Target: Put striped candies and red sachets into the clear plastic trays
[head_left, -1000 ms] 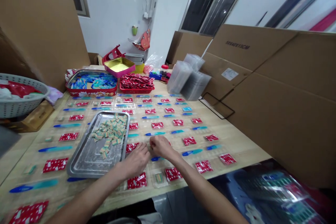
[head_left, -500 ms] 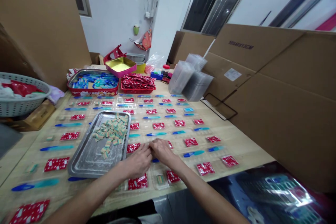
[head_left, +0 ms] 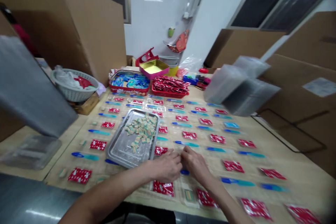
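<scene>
My left hand point(head_left: 169, 166) and my right hand point(head_left: 194, 163) meet above the table, right of a metal tray point(head_left: 118, 148). Both are closed, thumbs and fingertips pinched together; whatever they may hold is hidden. Small striped blocks point(head_left: 141, 127) in tan and green lie heaped in the tray. A red patterned packet point(head_left: 163, 188) lies just below my left hand. Part of a blue pen point(head_left: 184, 172) shows under my fingers. Near my right wrist, a clear plastic case point(head_left: 183, 184) holds one striped block point(head_left: 188, 195) and another red packet point(head_left: 206, 197).
Rows of clear cases with blue pens point(head_left: 237, 182) and red packets cover the table. At the back stand a tin of pens point(head_left: 130, 92), a red tray of packets point(head_left: 170, 94) and stacked clear plastic cases point(head_left: 225, 82). A basket point(head_left: 75, 91) sits left; cardboard point(head_left: 97, 31) rises behind.
The view has swung left, so the scene sits further right and more of the left side shows. My hands stay pinched together over about the same spot beside the tray.
</scene>
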The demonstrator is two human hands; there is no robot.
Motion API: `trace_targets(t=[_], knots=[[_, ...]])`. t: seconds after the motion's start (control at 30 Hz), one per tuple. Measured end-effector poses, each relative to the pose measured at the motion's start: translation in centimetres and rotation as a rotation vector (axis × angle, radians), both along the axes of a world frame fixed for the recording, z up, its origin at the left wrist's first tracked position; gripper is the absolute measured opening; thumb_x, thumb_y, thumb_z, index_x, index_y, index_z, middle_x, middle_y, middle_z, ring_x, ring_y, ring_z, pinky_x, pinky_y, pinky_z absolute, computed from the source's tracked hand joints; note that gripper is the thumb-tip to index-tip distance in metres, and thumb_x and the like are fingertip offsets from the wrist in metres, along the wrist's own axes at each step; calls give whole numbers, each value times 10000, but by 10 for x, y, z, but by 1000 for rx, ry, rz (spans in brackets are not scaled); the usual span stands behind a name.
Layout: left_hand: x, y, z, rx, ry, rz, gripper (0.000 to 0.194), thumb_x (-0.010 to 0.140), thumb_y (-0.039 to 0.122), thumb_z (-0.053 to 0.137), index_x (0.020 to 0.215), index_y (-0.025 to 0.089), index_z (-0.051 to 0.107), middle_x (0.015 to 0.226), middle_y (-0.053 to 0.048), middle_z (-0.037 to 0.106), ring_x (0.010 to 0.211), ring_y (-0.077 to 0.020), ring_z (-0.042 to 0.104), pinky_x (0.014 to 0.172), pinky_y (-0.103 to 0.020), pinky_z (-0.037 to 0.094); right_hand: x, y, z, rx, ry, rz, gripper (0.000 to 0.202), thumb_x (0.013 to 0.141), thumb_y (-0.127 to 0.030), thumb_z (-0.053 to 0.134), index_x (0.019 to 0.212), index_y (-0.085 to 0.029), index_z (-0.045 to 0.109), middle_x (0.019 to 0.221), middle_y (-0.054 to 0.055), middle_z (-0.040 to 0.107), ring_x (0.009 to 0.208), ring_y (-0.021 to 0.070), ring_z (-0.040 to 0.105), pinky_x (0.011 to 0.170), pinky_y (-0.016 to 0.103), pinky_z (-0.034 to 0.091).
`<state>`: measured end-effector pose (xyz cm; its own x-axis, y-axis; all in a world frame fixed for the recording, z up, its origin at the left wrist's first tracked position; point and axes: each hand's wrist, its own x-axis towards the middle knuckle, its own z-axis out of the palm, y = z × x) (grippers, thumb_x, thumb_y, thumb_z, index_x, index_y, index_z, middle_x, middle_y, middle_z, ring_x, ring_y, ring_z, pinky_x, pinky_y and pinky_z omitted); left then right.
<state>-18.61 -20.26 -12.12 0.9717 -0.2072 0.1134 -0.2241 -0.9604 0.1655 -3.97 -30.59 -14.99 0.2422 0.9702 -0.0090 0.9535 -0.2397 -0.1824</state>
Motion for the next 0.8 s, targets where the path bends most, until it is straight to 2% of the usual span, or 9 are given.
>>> trace_targets(t=[0.1, 0.17, 0.23, 0.3, 0.33, 0.47, 0.57, 0.67, 0.8], knots=[[-13, 13, 14, -15, -38, 136, 211, 843, 232, 411, 945, 132, 566, 1024, -116, 585, 1015, -234, 505, 983, -417, 325, 5, 2, 6, 57, 15, -24, 236, 815, -123, 411, 755, -191, 629, 778, 63, 620, 654, 162, 578, 560, 247, 344], [-32, 29, 23, -46, -41, 369, 180, 820, 150, 402, 898, 148, 565, 960, -101, 589, 947, -227, 518, 908, -396, 371, 3, 9, 14, 133, 86, -45, 227, 837, -171, 413, 781, -194, 633, 781, 61, 633, 674, 173, 592, 594, 253, 371], [-57, 48, 27, -102, -20, 644, 157, 805, 138, 421, 855, 159, 569, 926, -97, 590, 924, -234, 516, 852, -386, 392, -6, 24, 22, 199, 232, -21, 196, 835, -205, 437, 806, -186, 629, 798, 59, 638, 677, 170, 594, 624, 258, 400], [-81, 67, 26, -137, 22, 834, 117, 772, 200, 507, 859, 166, 579, 958, -103, 585, 955, -256, 509, 857, -405, 388, -22, 46, 29, 235, 383, 37, 166, 819, -200, 459, 815, -176, 623, 811, 53, 633, 665, 158, 586, 637, 256, 420], [-91, 75, 24, -139, 48, 877, 143, 747, 240, 553, 866, 168, 584, 983, -107, 578, 971, -269, 505, 854, -413, 391, -32, 59, 32, 245, 431, 66, 154, 809, -187, 469, 826, -173, 621, 824, 51, 630, 667, 153, 581, 644, 255, 426], [-112, 89, 9, -153, 71, 906, 278, 677, 312, 635, 906, 163, 584, 1022, -113, 558, 1012, -286, 495, 854, -414, 401, -78, 108, 37, 237, 406, 148, 144, 795, -157, 513, 896, -166, 616, 895, 54, 607, 786, 159, 567, 722, 256, 418], [-112, 88, -1, -219, 45, 933, 186, 693, 249, 603, 861, 175, 575, 966, -88, 562, 959, -248, 521, 829, -375, 416, -103, 133, 35, 183, 282, 204, 107, 804, -176, 524, 864, -155, 610, 905, 70, 584, 874, 183, 536, 756, 263, 387], [-113, 87, -7, -285, 12, 949, 156, 690, 225, 584, 838, 187, 549, 920, -62, 563, 914, -226, 530, 804, -354, 427, -114, 144, 31, 116, 177, 227, 112, 777, -135, 514, 859, -149, 588, 929, 86, 565, 877, 198, 513, 756, 284, 359], [-122, 91, -8, -353, -27, 929, 288, 642, 230, 619, 913, 171, 544, 966, -72, 559, 957, -235, 524, 839, -353, 426, -115, 146, 27, 128, 203, 241, 195, 715, -66, 492, 878, -156, 548, 945, 79, 559, 892, 193, 500, 757, 278, 335]])
